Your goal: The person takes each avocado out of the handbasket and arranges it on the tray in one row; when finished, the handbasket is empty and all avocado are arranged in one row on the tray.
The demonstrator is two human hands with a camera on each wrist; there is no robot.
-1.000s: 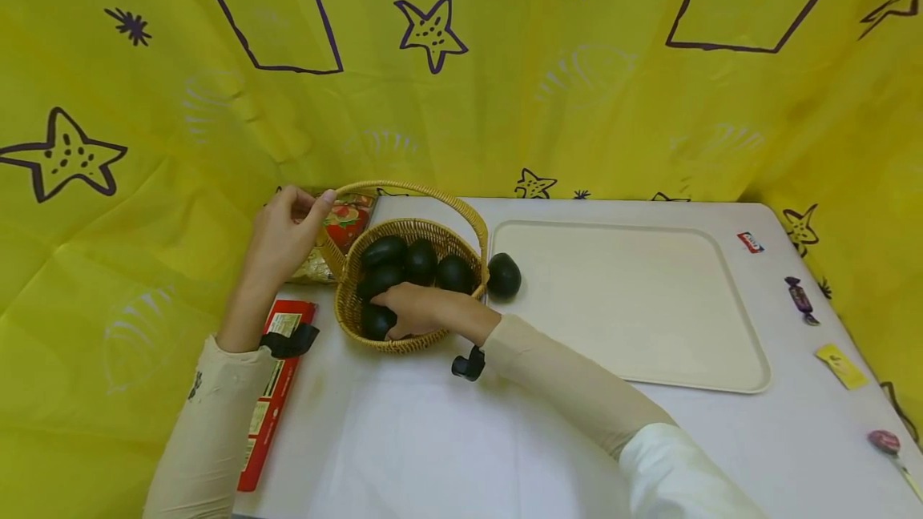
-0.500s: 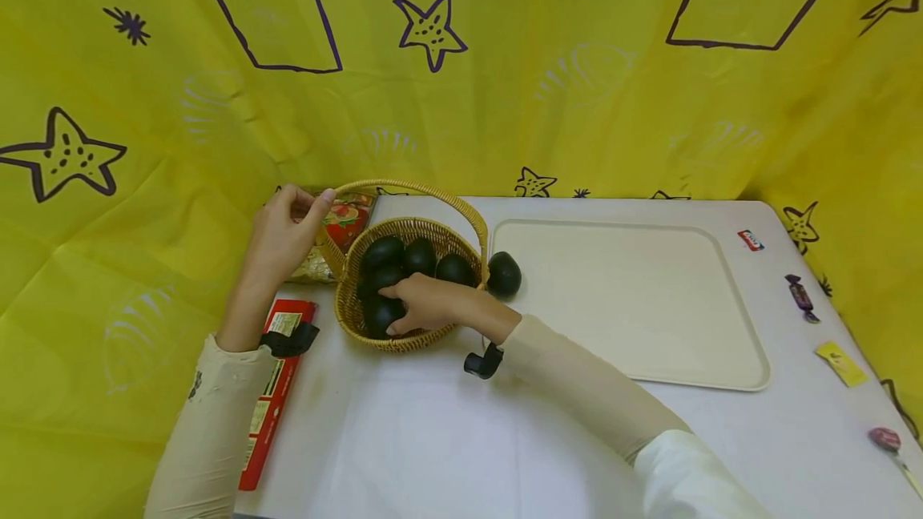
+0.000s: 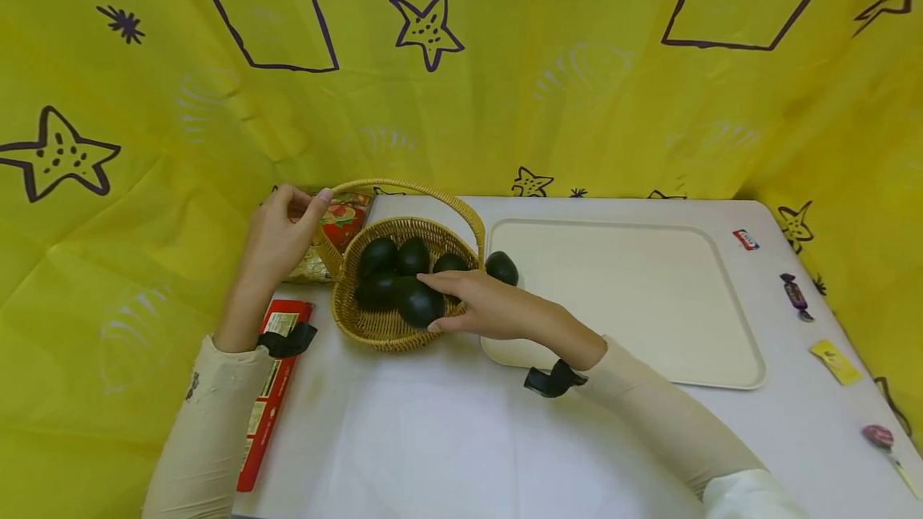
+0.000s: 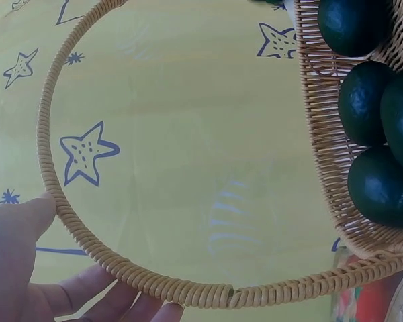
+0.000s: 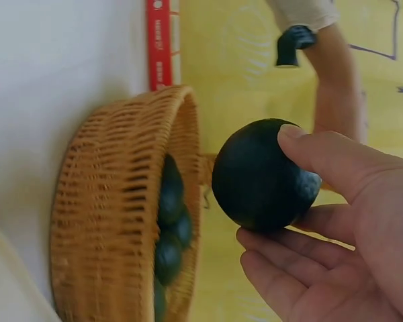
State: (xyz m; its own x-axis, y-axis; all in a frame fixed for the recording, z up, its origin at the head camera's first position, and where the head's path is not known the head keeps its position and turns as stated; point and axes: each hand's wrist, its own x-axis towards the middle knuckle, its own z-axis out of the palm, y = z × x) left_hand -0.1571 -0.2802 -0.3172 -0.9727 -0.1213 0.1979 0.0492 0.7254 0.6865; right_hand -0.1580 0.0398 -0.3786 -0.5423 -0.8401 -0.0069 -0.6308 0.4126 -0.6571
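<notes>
A dark green avocado (image 3: 421,304) is gripped by the right hand (image 3: 490,311), with thumb and fingers curled round it, just above the near rim of the wicker basket (image 3: 375,327). More avocados (image 3: 392,259) are seen lying in the basket beyond the held one. The basket's handle (image 3: 418,189) is pinched by the left hand (image 3: 277,235) on its far-left side. One avocado (image 3: 501,267) is found on the cream tray (image 3: 649,303), just beyond the right hand.

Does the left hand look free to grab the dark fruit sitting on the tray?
Probably not: the left hand grips the basket handle, and the basket and right hand lie between it and that fruit.
</notes>
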